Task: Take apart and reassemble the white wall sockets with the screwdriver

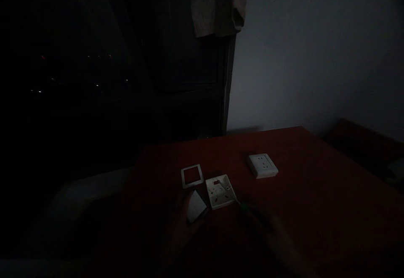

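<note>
The scene is very dark. My left hand (181, 225) is closed around the edges of a pale, blank-looking wall switch panel (196, 207), held tilted beside the mounting box. In my right hand (268, 225) is a screwdriver (232, 194) with a green handle. Its metal shaft reaches over an open white mounting box (214, 202), and the tip is near a rectangular slot in the box's floor; I cannot tell whether it touches. A thin white square frame (183, 181) lies flat just left of the box. Most of both hands' fingers blend into shadow.
A white wall socket (263, 166) on its box sits farther right on the reddish-brown table (309, 185). Behind the table are a dark window (94, 67), hanging cloth (217, 6) and a pale wall (299, 59).
</note>
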`<state>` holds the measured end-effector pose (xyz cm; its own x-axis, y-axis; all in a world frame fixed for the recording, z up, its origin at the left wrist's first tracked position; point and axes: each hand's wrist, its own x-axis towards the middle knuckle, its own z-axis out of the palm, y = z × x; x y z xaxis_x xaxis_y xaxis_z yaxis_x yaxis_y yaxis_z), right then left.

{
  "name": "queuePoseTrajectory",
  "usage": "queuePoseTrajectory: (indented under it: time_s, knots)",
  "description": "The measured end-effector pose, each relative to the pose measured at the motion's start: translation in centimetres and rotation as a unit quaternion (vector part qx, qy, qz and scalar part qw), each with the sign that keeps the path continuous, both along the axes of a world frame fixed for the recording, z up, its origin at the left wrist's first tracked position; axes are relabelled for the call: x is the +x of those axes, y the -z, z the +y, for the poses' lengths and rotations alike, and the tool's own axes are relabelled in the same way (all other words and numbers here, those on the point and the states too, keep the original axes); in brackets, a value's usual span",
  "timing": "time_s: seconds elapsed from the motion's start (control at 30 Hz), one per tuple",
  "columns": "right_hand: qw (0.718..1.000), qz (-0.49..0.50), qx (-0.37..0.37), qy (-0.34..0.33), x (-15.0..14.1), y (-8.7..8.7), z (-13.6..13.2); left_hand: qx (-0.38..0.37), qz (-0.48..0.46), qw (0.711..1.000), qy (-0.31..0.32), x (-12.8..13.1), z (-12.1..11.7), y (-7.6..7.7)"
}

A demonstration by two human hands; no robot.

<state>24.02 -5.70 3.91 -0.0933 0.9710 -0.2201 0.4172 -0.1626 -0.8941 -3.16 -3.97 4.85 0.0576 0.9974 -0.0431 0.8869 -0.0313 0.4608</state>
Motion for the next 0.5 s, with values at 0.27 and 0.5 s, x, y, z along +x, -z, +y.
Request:
queuePoseTrajectory:
  time_s: [0.27,0.5]
  knots:
    - [1.000,-0.019,0.001,-0.011,-0.1,0.1,0.2,0.005,0.002,1.000,0.019,-0.5,0.0,1.3]
    - [0.996,-0.058,0.027,-0.064,-0.3,-0.9,0.0,0.022,-0.054,0.997,0.041,-0.5,0.0,1.0]
